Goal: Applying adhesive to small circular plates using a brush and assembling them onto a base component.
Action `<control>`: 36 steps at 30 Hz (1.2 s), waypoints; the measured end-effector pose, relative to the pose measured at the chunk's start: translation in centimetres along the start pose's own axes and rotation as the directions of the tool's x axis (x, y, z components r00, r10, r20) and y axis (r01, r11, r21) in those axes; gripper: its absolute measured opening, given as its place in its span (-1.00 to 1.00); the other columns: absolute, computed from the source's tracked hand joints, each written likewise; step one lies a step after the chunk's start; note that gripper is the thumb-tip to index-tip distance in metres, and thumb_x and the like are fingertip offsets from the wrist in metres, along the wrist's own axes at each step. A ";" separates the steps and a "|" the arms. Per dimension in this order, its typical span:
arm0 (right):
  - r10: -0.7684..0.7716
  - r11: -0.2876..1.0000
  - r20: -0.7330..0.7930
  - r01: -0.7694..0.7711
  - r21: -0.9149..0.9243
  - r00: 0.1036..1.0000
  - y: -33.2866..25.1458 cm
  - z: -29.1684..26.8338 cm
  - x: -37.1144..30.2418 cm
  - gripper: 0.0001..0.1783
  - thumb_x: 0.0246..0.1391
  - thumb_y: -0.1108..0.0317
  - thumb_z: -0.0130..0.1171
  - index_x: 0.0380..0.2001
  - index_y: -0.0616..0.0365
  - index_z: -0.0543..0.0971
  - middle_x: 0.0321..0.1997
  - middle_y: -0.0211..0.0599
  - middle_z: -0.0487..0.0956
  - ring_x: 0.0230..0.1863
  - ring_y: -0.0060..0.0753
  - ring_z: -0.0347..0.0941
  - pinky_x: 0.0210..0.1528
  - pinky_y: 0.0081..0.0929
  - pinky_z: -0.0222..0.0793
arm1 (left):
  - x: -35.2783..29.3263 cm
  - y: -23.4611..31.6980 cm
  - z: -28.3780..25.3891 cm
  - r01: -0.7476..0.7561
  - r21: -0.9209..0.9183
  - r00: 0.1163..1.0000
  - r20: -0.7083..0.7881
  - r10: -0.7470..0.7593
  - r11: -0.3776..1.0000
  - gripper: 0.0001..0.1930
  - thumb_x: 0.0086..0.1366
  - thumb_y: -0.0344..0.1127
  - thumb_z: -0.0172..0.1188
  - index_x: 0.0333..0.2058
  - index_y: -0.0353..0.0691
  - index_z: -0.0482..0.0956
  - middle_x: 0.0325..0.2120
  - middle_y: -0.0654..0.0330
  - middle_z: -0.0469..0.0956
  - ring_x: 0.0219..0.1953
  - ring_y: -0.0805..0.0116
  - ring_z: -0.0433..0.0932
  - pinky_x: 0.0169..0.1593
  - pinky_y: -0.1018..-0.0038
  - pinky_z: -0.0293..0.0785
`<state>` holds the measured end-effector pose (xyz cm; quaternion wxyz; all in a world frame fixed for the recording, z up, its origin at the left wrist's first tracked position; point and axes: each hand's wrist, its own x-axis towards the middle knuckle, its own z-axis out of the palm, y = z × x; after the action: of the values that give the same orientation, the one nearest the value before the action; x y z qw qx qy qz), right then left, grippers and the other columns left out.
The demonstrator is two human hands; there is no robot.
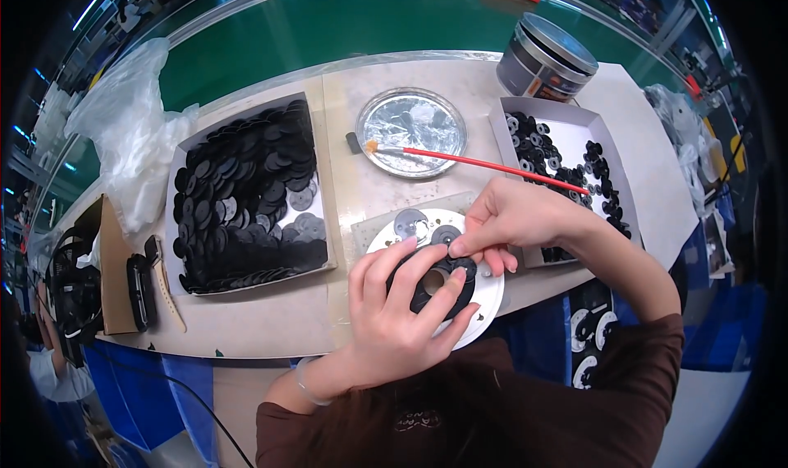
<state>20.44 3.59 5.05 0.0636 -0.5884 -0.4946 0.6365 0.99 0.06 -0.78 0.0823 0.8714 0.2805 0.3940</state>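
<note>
A white round plate (490, 297) lies at the table's near edge, with grey gears (446, 235) on its far part. Over it sits a black ring-shaped part (438, 306) with a hole in its middle. My left hand (390, 324) grips this ring, its curved fingers across the top. At the ring's far right edge, my right hand (509, 222) has thumb and forefinger pinched together; whatever is between them is hidden. Beyond the hands, a red-handled brush (492, 166) rests across a round metal lid (394, 162), its bristles toward the left.
At left, a shallow box (330, 222) holds many black discs. Another box (611, 123) with small black and grey gears stands at right, below a metal can (542, 61). A clear plastic bag (135, 148), a wristwatch (164, 283) and a cardboard box (117, 271) are far left.
</note>
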 end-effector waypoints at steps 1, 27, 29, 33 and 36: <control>-0.016 1.000 -0.008 0.016 0.005 1.000 0.1 0.1 -0.2 -0.70 -0.01 0.30 0.18 -0.68 0.29 0.50 -0.75 -0.30 0.50 -0.77 -0.64 0.37 -0.72 -0.75 0.25 | 0.0 0.0 0.0 -0.007 0.002 1.000 -0.007 0.007 1.000 -0.68 -0.22 -0.19 0.39 -0.41 -0.08 0.57 -0.17 0.18 0.39 -0.04 0.10 0.25 -0.07 0.29 0.22; -0.885 0.450 -0.448 0.494 -0.744 0.131 -2.4 -5.2 1.0 -0.81 0.03 0.40 0.09 -0.27 0.23 0.51 -0.34 -0.41 0.54 -0.38 -0.67 0.41 -0.46 -0.78 0.26 | 0.4 -0.5 -0.5 -0.068 -0.026 0.988 0.135 0.071 0.997 -0.66 0.00 -0.20 0.20 -0.25 -0.25 0.52 -0.09 0.20 0.45 -0.17 0.23 0.38 -0.06 0.27 0.24; -0.878 0.474 -0.439 0.489 -0.733 0.192 -2.9 -4.1 3.0 -0.82 0.06 0.38 0.07 -0.29 0.24 0.51 -0.33 -0.41 0.54 -0.37 -0.64 0.43 -0.46 -0.76 0.28 | 0.3 -0.4 -0.6 -0.054 -0.014 0.989 0.137 0.055 0.998 -0.65 -0.04 -0.19 0.25 -0.26 -0.21 0.53 -0.10 0.26 0.46 -0.16 0.25 0.36 -0.05 0.31 0.23; -0.937 0.334 -0.266 0.363 -0.870 0.225 -2.3 -3.2 3.9 -0.88 0.00 0.47 0.10 -0.35 0.25 0.49 -0.39 -0.31 0.53 -0.44 -0.50 0.44 -0.53 -0.68 0.31 | 0.3 -0.4 -0.6 -0.033 0.001 0.991 0.131 0.033 0.999 -0.65 -0.07 -0.17 0.28 -0.27 -0.14 0.55 -0.11 0.34 0.48 -0.16 0.28 0.35 -0.05 0.36 0.23; -0.982 0.183 -0.164 0.240 -0.953 0.097 -0.6 -3.0 3.5 -0.88 -0.09 0.59 0.13 -0.41 0.24 0.47 -0.48 -0.25 0.50 -0.50 -0.36 0.42 -0.55 -0.63 0.30 | 0.4 -0.4 -0.5 -0.030 -0.005 0.992 0.121 0.031 1.000 -0.67 -0.06 -0.17 0.27 -0.28 -0.13 0.55 -0.12 0.36 0.48 -0.16 0.29 0.35 -0.07 0.37 0.23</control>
<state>21.49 7.88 3.66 0.3399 -0.4366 -0.8261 -0.1065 0.62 0.59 -0.36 0.0947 0.8977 0.2610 0.3422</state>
